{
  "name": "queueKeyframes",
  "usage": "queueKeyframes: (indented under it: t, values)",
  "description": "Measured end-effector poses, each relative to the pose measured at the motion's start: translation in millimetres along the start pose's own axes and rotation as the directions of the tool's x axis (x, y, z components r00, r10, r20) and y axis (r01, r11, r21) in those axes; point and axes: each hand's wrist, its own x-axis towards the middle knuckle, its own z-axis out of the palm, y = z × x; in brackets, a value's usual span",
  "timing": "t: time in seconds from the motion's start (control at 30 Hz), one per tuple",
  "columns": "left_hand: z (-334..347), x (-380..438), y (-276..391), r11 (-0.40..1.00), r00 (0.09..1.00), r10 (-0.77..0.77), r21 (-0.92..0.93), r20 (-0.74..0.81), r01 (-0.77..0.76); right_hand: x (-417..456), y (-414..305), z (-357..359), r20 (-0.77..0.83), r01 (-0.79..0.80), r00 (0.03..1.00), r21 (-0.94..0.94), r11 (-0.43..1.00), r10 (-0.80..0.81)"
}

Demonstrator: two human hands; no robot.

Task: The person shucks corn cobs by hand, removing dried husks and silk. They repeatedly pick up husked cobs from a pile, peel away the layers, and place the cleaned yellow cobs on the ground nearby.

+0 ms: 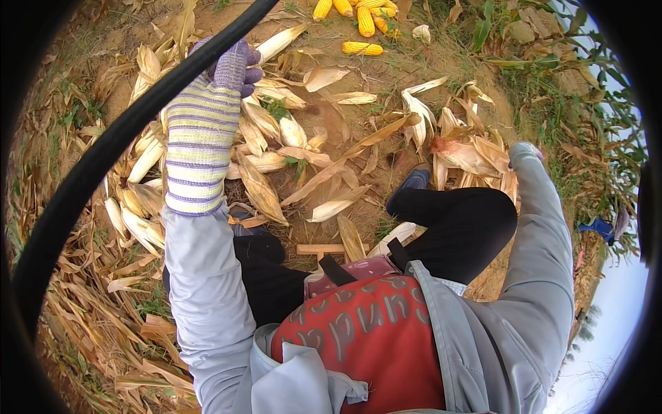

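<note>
My left hand (227,72), in a purple, yellow and white striped knit glove, is at the upper left over a heap of corn ears in dry husks (258,121). Its fingers are curled. One husked ear (282,44) sticks out beside the fingertips; whether they grip it is hidden. Far to the right, my right hand (527,150) shows only a small part past the grey sleeve. It is beside a pile of loose, peeled-back husks (468,155) with reddish silk. Its fingers and anything in them are hidden.
Bare yellow corn cobs (366,23) lie at the top, one cob (362,48) nearer me. A wooden piece (320,249) is between my legs, near my shoes (411,183). A black cable (129,121) crosses the view. Corn plants (584,67) stand at right.
</note>
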Motion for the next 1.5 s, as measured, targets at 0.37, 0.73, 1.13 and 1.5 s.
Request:
queueKeyframes:
  t: [0.37, 0.73, 1.13, 1.5]
  values:
    - [1, -4, 11, 0.999, 1.0, 0.021, -0.029, -0.009, -0.021, -239, -204, -54, -0.466, 0.984, -0.171, -0.033, -0.176, -0.868]
    - [-11, -8, 7, 0.996, 0.993, -0.057, -0.071, -0.103, 0.05, -329, -335, -99, -0.614, 0.956, 0.288, 0.233, 0.181, -0.735]
    - [-8, -6, 11, 0.989, 0.989, -0.125, -0.088, -0.079, 0.118, -306, -373, -98, -0.344, 0.91, 0.296, 0.384, 0.154, -0.891]
    - [17, 4, -26, 0.998, 0.999, 0.03, 0.055, 0.041, -0.032, -238, -194, -89, -0.683, 0.981, 0.14, 0.191, 0.01, -0.717]
